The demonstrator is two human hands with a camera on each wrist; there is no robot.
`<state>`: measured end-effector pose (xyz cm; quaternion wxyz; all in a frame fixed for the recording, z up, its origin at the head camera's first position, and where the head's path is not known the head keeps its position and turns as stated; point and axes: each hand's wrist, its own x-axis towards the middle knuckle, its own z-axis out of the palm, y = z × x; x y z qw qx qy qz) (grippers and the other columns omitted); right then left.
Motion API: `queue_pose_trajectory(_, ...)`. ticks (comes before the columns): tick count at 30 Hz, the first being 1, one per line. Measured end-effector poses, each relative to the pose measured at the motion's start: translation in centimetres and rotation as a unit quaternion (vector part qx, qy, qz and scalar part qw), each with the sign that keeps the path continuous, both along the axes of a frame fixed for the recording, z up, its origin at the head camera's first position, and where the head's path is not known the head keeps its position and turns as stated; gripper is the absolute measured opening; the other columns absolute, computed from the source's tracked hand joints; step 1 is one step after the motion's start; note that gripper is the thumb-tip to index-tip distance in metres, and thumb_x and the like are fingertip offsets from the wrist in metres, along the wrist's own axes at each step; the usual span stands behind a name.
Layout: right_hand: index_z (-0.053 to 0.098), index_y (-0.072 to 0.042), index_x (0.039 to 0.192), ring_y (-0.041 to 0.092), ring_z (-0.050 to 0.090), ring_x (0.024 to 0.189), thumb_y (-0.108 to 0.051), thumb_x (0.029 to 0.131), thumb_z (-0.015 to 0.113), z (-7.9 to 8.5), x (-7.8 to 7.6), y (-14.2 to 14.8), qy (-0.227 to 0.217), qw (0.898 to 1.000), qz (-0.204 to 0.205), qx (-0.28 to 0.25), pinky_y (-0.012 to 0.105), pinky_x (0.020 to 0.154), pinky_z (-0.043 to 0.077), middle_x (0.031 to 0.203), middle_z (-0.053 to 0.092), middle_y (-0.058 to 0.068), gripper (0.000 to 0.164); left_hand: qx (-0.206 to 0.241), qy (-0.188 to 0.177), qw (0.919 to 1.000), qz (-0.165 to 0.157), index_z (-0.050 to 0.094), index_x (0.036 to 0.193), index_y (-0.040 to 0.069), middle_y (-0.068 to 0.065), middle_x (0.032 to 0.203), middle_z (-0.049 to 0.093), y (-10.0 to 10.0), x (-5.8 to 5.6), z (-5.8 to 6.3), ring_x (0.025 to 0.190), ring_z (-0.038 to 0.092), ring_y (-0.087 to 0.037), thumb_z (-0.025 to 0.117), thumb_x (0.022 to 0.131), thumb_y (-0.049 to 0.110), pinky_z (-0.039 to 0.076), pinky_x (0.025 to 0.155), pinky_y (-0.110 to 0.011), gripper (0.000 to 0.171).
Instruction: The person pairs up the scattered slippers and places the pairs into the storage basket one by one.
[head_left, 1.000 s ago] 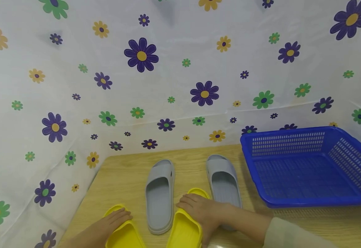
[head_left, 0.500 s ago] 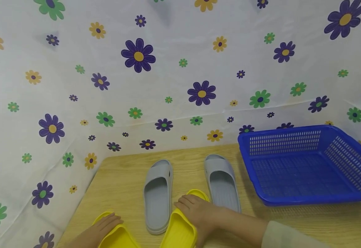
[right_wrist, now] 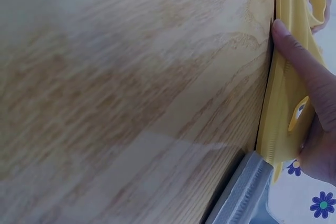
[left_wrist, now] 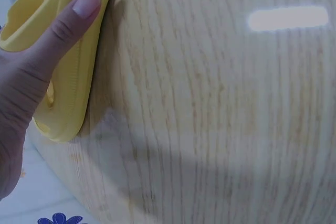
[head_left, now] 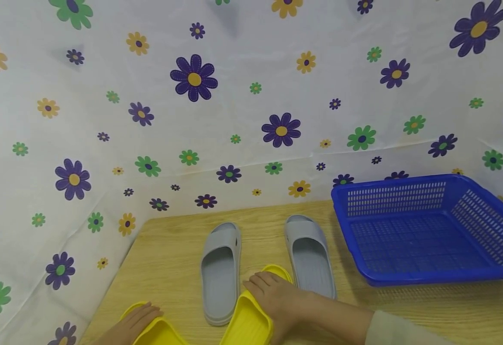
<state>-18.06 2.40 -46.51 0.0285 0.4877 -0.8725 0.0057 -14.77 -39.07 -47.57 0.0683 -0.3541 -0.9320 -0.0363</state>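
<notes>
My left hand [head_left: 132,323] grips a yellow slipper [head_left: 161,334] over its strap at the near left of the table; in the left wrist view the thumb [left_wrist: 63,29] lies along the slipper's side. A second yellow slipper [head_left: 247,321] is under my right hand [head_left: 277,297], whose fingers lie over its strap while the thumb [right_wrist: 299,56] presses its side. Two grey slippers stand farther back, toes away from me: the left one [head_left: 219,282] right beside the second yellow slipper, the other [head_left: 313,268] behind my right forearm, which overlaps its heel.
A blue plastic basket [head_left: 428,278] with slotted walls and nothing in it stands at the right. Everything is on a wood-grain table [head_left: 169,254]. A white flower-print sheet [head_left: 242,62] hangs along the back and left side.
My left hand has moved left and toward me with its yellow slipper, widening the gap to the other one. The right hand has barely shifted, and the grey slippers stay in place.
</notes>
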Motion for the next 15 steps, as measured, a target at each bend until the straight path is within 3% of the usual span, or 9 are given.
queue_pose_trajectory(7,0.024,0.0,0.146,0.026,0.036,0.13,-0.085,0.062,0.055,0.0,0.3,0.2,0.024,1.0,0.013,-0.007,0.036,0.108,0.034,0.143,0.037,0.015,0.124,0.005,0.016,0.9996,0.021,0.052,0.127,0.019,0.005,0.121,0.058,-0.2,0.5,-0.5,0.112,0.054,-0.021,0.073,0.074,0.054,0.054,0.082,-0.039,0.067)
queue_pose_trajectory(10,0.024,0.001,0.145,0.025,0.037,0.128,-0.086,0.063,0.052,0.0,0.5,0.1,0.033,0.999,0.01,-0.009,0.036,0.107,0.036,0.142,0.037,0.014,0.122,0.013,0.046,0.9987,0.02,0.05,0.128,0.025,0.008,0.119,0.058,-0.1,0.7,-0.5,0.117,0.049,-0.009,0.073,0.073,0.055,0.053,0.084,-0.03,0.066)
queue_pose_trajectory(13,0.023,0.001,0.146,0.025,0.037,0.128,-0.087,0.065,0.048,0.0,0.7,0.1,0.028,1.0,0.004,-0.01,0.036,0.107,0.036,0.142,0.037,0.014,0.122,0.017,0.055,0.9983,0.008,0.046,0.13,0.029,0.005,0.119,0.056,-0.6,0.6,-1.0,0.128,0.03,0.007,0.074,0.072,0.052,0.035,0.1,-0.011,0.068)
queue_pose_trajectory(15,0.023,0.001,0.146,0.025,0.037,0.128,-0.087,0.066,0.046,-0.1,0.8,0.1,0.023,1.0,0.0,-0.015,0.037,0.107,0.036,0.142,0.037,0.014,0.122,0.027,0.042,0.9987,-0.013,0.042,0.135,0.026,0.003,0.124,0.053,-1.1,0.5,-1.4,0.132,0.021,0.009,0.072,0.079,0.042,0.017,0.107,-0.007,0.066)
